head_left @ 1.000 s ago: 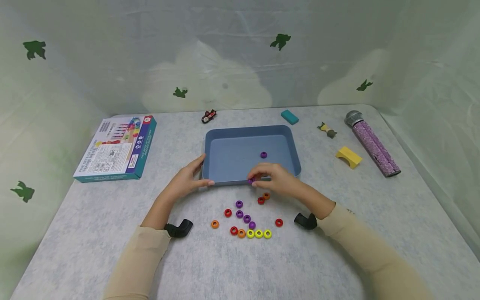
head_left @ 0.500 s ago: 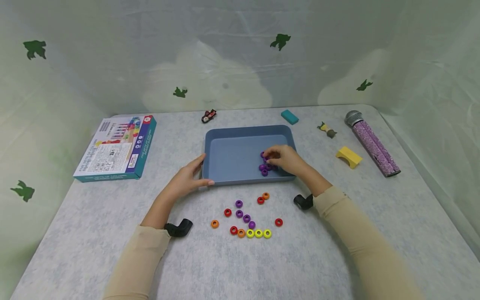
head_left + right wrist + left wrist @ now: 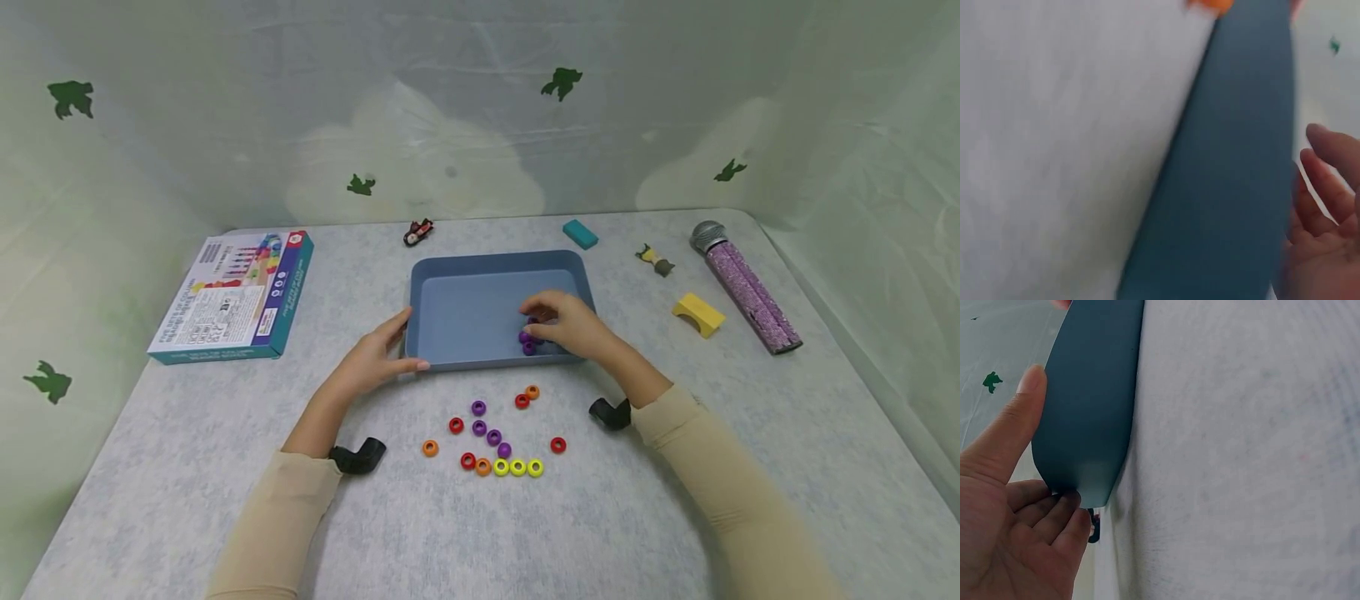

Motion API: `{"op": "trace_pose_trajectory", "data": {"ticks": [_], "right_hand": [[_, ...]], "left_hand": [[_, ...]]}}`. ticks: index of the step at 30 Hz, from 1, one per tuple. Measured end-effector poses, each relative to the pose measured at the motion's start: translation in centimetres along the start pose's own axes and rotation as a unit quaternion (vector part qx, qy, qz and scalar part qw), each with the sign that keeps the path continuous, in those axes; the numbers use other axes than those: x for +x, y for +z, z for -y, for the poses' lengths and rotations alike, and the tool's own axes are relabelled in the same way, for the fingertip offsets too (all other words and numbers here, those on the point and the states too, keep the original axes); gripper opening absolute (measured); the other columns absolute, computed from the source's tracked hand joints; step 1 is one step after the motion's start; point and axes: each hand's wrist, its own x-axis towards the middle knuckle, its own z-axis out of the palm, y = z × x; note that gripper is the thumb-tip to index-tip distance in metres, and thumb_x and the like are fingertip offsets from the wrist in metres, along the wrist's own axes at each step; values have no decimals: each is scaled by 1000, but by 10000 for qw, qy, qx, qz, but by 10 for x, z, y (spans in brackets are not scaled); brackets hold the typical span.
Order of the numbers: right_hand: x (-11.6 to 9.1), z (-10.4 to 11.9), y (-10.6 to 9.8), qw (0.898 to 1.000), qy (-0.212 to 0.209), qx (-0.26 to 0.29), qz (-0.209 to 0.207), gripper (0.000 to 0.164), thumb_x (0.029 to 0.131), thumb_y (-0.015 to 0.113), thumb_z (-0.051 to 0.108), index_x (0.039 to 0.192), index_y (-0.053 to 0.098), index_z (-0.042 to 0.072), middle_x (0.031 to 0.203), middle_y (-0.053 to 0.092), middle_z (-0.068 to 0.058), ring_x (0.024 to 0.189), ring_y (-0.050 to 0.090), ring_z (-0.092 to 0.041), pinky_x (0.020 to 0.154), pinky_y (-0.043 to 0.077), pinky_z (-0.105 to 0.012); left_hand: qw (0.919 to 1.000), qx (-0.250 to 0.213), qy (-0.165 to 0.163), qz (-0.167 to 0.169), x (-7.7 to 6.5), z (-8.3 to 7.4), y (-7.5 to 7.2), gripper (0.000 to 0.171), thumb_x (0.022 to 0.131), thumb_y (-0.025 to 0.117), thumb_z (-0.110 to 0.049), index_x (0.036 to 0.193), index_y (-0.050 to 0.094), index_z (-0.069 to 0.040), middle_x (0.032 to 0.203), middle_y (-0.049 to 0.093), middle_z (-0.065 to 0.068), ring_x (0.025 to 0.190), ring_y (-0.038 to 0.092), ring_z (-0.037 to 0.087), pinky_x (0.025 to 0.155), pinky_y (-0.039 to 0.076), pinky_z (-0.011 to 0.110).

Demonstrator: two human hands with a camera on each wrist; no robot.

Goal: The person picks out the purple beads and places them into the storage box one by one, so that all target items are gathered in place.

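At the near-left corner of a blue tray (image 3: 465,310), my left hand (image 3: 366,363) grips the wall, thumb along the front and fingers round the left side. The left wrist view shows the curled fingers (image 3: 1054,519) against the tray's outer wall. Inside the tray's right half, my right hand (image 3: 576,325) hovers low over a small cluster of purple pony beads (image 3: 528,348), partly hiding them. Its thumb and fingers (image 3: 1329,187) stand apart in the right wrist view, behind the tray wall. Several purple beads (image 3: 493,437) lie on the table in front of the tray.
Around them are red beads (image 3: 558,445), orange beads (image 3: 431,448) and yellow beads (image 3: 518,467). A flat box (image 3: 225,300) lies left. To the right are a yellow arch block (image 3: 698,314), a small figure (image 3: 655,259) and a glittery microphone (image 3: 750,292). A teal block (image 3: 580,233) sits behind.
My right hand has moved from the tray's front edge into its right half, bringing purple beads that now lie there in a cluster. Its fingers have parted. The left hand has stayed put.
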Motion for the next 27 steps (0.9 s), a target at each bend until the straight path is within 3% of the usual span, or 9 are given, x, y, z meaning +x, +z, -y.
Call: {"op": "trace_pose_trajectory", "data": {"ticks": [5, 8, 16, 27], "right_hand": [[-22, 44, 10, 9953, -903, 270, 230, 30, 75, 60, 10, 103, 53, 0, 98, 52, -11, 88, 49, -25, 76, 42, -40], [-31, 61, 21, 9916, -1153, 277, 526, 31, 74, 61, 6, 102, 53, -2, 98, 53, -11, 89, 49, -24, 77, 42, -39], [-31, 36, 60, 9823, -1188, 296, 1419, 32, 76, 60, 18, 106, 53, 8, 103, 52, -2, 95, 47, -14, 81, 41, -26], [-28, 27, 78, 9782, -1172, -387, 1669, 18, 77, 59, 16, 96, 60, 16, 93, 55, 10, 90, 47, 1, 79, 38, -15]], "left_hand": [[10000, -43, 10, -14, 0, 0, 0, 94, 62, 61, -51, 134, 8, -22, 136, 10, 2, 120, 19, 21, 95, 25, 34], [10000, -36, -4, -20, 0, 0, 0, 94, 62, 61, -51, 134, 8, -22, 136, 10, 2, 120, 20, 21, 95, 25, 34], [10000, -13, -42, -43, 1, 0, 1, 91, 65, 62, -47, 134, 8, -22, 136, 10, 2, 120, 20, 21, 95, 25, 34], [10000, -42, -16, -48, 0, 0, 1, 93, 62, 61, -51, 134, 9, -21, 136, 11, 3, 120, 21, 22, 95, 26, 34]]}}
